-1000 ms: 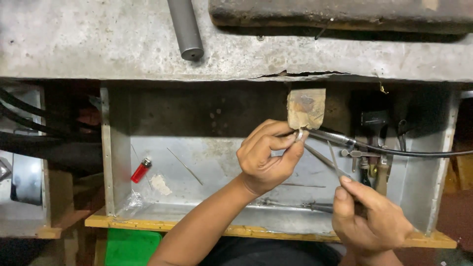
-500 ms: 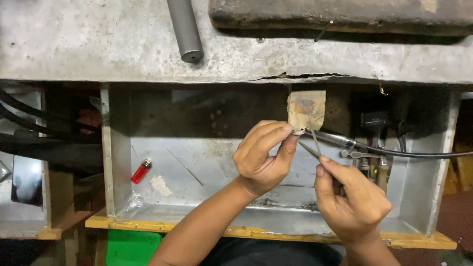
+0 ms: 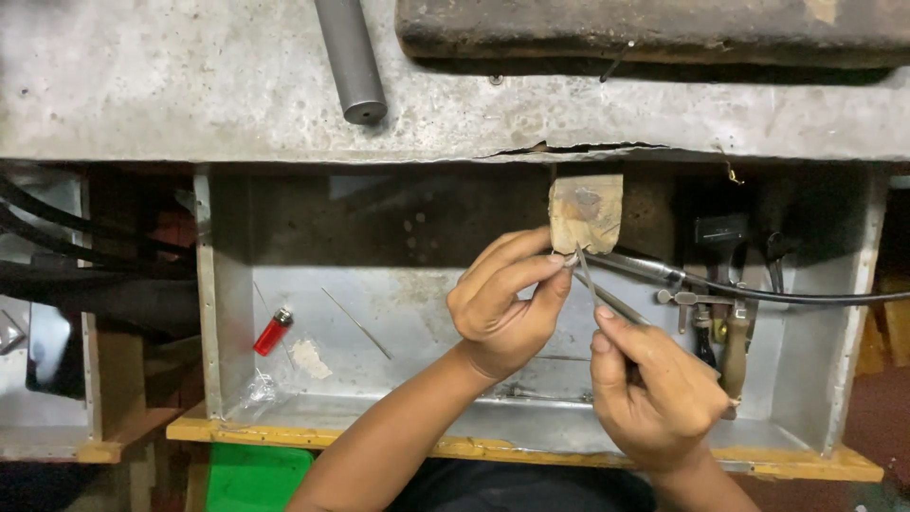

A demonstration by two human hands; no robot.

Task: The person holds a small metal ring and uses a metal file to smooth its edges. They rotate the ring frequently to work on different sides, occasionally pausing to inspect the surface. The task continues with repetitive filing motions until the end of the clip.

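Observation:
My left hand (image 3: 502,303) is raised in front of a small worn wooden peg (image 3: 586,212) that juts from the bench edge. Its thumb and forefinger pinch something tiny at the fingertips, too small to make out. My right hand (image 3: 654,389) sits lower right and holds thin metal tweezers (image 3: 590,281), whose tips point up to the left hand's fingertips. A metal handpiece (image 3: 633,267) on a black cable (image 3: 806,296) lies just behind the fingers.
A metal-lined tray drawer (image 3: 223,313) below the grey bench top (image 3: 190,85) holds a red lighter (image 3: 273,332), a thin wire and scraps. Hand tools (image 3: 720,322) hang at the right. A grey metal rod (image 3: 353,59) lies on the bench. Black hoses (image 3: 66,256) run at left.
My right hand has risen from the lower right toward the left hand, bringing the tweezers' tips up to the pinched fingertips. The left hand has stayed at the peg.

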